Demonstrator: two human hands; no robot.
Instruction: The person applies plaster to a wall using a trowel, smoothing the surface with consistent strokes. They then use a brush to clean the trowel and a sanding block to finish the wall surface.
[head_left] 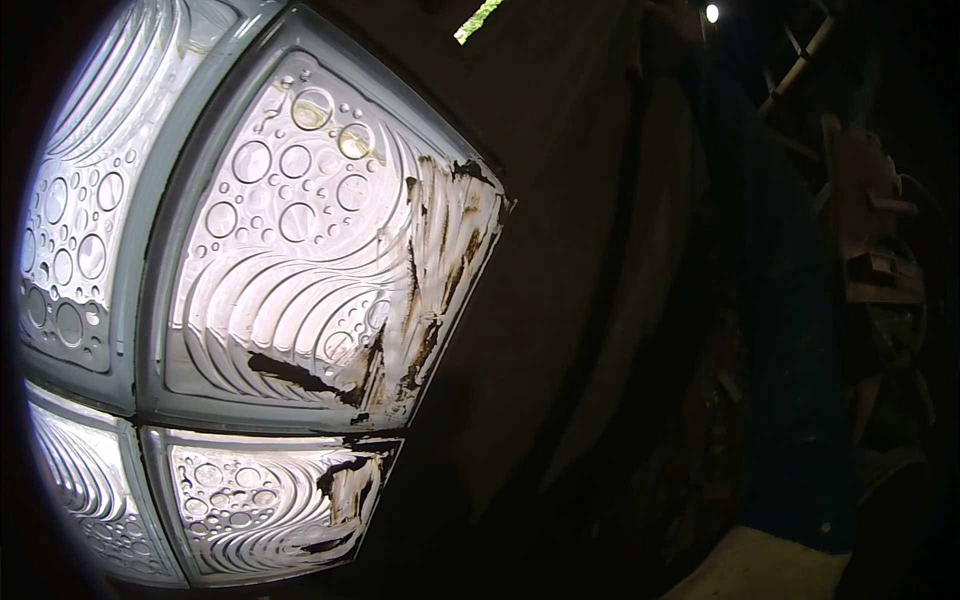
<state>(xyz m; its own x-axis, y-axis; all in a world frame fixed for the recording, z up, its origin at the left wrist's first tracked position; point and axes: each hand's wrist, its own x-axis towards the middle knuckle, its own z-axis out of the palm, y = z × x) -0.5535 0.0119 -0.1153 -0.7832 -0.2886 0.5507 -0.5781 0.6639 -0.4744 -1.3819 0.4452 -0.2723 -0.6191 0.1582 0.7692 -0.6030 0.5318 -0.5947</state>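
Note:
Neither my left hand nor my right hand can be made out in the head view. Closest on the left is a panel of patterned glass blocks (290, 230), bright with light coming through. Raised circles and wavy ridges cover the glass. Pale, streaky smears with dark brown patches (440, 260) run down the right side of the large block. Pale joints separate it from the neighbouring blocks (80, 200) and the lower block (250, 500).
Beside the glass stretches a very dark surface (560, 250). At the right stands a long dark-blue shape (800, 400) above a pale patch (765, 565); I cannot tell what they are. Dim clutter (880, 260) sits farther right. A small gap (478, 18) shows green at the top.

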